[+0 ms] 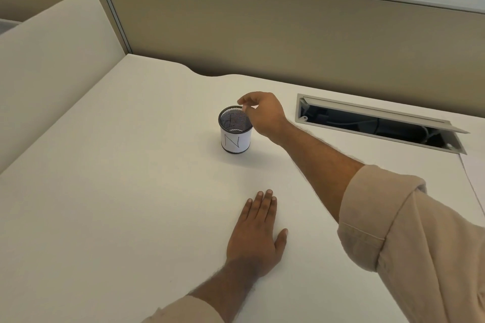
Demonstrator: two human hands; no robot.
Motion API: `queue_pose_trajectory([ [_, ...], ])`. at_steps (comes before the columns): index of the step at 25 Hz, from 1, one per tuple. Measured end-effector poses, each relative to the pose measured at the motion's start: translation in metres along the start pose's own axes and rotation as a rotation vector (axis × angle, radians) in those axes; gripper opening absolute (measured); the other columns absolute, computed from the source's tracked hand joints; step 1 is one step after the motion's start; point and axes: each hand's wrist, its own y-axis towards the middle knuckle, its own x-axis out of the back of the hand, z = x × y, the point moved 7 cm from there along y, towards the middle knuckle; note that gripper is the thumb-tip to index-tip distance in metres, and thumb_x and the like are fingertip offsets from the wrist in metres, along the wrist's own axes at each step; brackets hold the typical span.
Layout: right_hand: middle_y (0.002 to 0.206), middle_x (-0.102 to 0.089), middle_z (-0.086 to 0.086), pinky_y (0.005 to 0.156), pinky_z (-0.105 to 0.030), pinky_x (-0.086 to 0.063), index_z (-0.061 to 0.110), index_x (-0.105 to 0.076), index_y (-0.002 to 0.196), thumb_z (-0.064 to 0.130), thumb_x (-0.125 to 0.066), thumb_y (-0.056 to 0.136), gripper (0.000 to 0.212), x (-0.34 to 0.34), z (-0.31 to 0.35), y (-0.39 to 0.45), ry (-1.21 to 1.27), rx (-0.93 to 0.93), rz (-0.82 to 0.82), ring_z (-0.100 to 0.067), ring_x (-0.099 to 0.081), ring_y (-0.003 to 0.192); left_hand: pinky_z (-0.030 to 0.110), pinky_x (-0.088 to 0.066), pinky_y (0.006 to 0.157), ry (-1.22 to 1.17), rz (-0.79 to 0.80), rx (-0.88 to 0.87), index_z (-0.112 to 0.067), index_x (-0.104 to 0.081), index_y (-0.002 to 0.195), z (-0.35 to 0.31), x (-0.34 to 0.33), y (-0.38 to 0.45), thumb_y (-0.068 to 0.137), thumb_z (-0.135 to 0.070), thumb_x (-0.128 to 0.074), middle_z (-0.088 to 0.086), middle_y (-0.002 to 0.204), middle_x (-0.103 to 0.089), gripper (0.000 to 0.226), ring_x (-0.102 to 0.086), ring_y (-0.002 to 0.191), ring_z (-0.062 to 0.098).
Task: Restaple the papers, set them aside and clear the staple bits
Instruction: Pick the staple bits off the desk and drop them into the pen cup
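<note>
No papers or stapler show, so I judge only clearing remains: the right hand (262,113), fingertips pinched, contents unclear, hovers over the round black mesh cup with a white paper label (235,130) at 12 o'clock from the left hand (256,233), flat and empty on the white desk (118,191).

We have a single head view, worn by the person, looking forward and steeply down across the desk (131,191) toward the partition (262,34) at its far edge. It sits close: both forearms enter from the bottom and right edges, within arm's reach of the cup (235,130) at centre.
</note>
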Motion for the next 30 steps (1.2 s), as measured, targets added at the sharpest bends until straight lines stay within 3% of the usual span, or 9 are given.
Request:
queue_pose_trajectory([
  [2,0.084,-0.066,0.000,0.066,-0.022,-0.049,0.011,-0.071,0.097,0.009,-0.058,0.091,0.014,0.018,-0.012,-0.021,0.277,-0.080,-0.035,-0.008,-0.057,0.070,0.037,-0.011,0.118,-0.011,-0.008,-0.012,-0.011,-0.020,0.155,-0.001,0.001,0.000,0.098,-0.050,-0.030,0.002,0.164,-0.012,0.070,-0.011,0.151,0.018],
  [4,0.079,-0.068,-0.002,0.067,-0.023,-0.050,0.008,-0.072,0.093,0.013,-0.063,0.090,0.011,0.042,-0.034,-0.054,0.315,-0.134,-0.073,-0.009,-0.057,0.065,0.038,-0.010,0.120,-0.007,-0.015,-0.026,-0.011,-0.017,0.155,-0.002,0.003,0.000,0.098,-0.050,-0.028,0.002,0.164,-0.009,0.070,-0.008,0.151,0.017],
  [9,0.086,-0.072,0.008,0.069,-0.016,-0.046,0.019,-0.075,0.090,0.018,-0.068,0.087,0.008,0.078,-0.115,-0.180,0.001,-0.156,0.063,-0.007,-0.061,0.073,0.038,-0.008,0.122,0.037,-0.005,-0.016,-0.012,-0.013,0.156,-0.001,0.001,0.000,0.097,-0.052,-0.022,0.001,0.164,-0.005,0.071,-0.002,0.151,0.016],
  [13,0.087,-0.064,0.016,0.073,-0.022,-0.045,0.027,-0.073,0.097,0.021,-0.064,0.090,0.013,0.073,-0.155,-0.266,-0.297,-0.061,0.367,-0.004,-0.054,0.076,0.036,-0.005,0.123,0.059,0.027,-0.011,-0.015,-0.007,0.156,-0.001,-0.002,-0.002,0.096,-0.055,-0.015,-0.002,0.165,0.001,0.073,0.004,0.151,0.013],
  [16,0.095,-0.066,0.011,0.075,-0.026,-0.044,0.025,-0.071,0.106,0.022,-0.061,0.091,0.018,0.064,-0.166,-0.310,-0.476,0.056,0.540,-0.008,-0.055,0.085,0.036,-0.005,0.123,0.053,0.031,-0.010,-0.015,-0.007,0.156,0.000,0.000,0.000,0.097,-0.054,-0.017,-0.002,0.165,0.000,0.072,0.003,0.151,0.012],
  [23,0.091,-0.066,0.007,0.069,-0.030,-0.046,0.028,-0.069,0.111,0.020,-0.058,0.091,0.024,0.059,-0.162,-0.331,-0.534,0.209,0.523,-0.015,-0.059,0.086,0.036,-0.004,0.123,0.054,0.026,-0.009,-0.015,-0.010,0.156,0.000,-0.002,-0.002,0.097,-0.054,-0.020,-0.001,0.165,-0.005,0.072,0.000,0.151,0.013],
  [30,0.079,-0.061,0.005,0.060,-0.029,-0.045,0.027,-0.069,0.091,0.021,-0.054,0.089,0.016,0.045,-0.158,-0.323,-0.629,0.246,0.563,-0.018,-0.058,0.074,0.036,-0.005,0.123,0.056,0.010,-0.008,-0.015,-0.011,0.156,0.001,0.000,-0.001,0.097,-0.054,-0.021,-0.001,0.165,-0.006,0.072,-0.002,0.151,0.013],
])
